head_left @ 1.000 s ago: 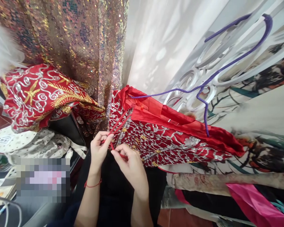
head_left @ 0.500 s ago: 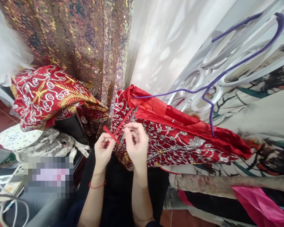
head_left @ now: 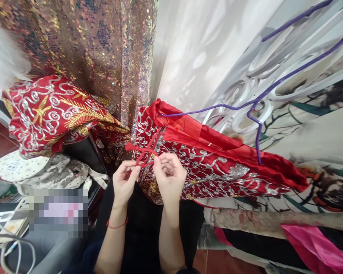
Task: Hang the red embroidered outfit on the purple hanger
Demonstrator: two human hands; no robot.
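A red garment [head_left: 211,167] with silver and gold embroidery hangs from a purple hanger [head_left: 257,102]. Thin red ties [head_left: 144,152] cross at the garment's near edge. My left hand [head_left: 125,182] pinches one tie between thumb and fingers. Close beside it, my right hand [head_left: 168,179] pinches the other tie against the embroidered cloth. A red string bracelet circles my left wrist.
A second red embroidered garment [head_left: 54,114] lies at left over a dark chair, above a white dotted cloth [head_left: 45,171]. Sequin fabric [head_left: 97,49] and a white curtain [head_left: 205,49] hang behind. Rolled fabrics and pink cloth [head_left: 317,247] lie at lower right.
My right hand rose from below the ties to beside my left hand. The ties now cross in a loop between both hands.
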